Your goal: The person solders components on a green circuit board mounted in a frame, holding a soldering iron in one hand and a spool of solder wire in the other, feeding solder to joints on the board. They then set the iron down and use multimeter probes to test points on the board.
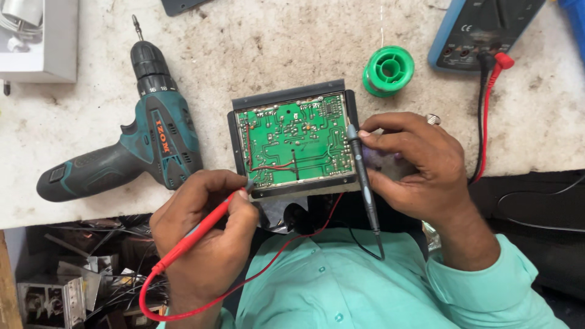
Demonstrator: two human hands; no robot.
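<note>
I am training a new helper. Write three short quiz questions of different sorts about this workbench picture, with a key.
1. True or false: the left hand holds the black probe.
2. Which thing lies left of the circuit board? A) solder spool B) drill C) multimeter
3. Fill in: the red probe tip meets the board at its lower ______ corner.

Key:
1. False; the right hand holds it, and the left holds the red one.
2. B
3. left
</note>
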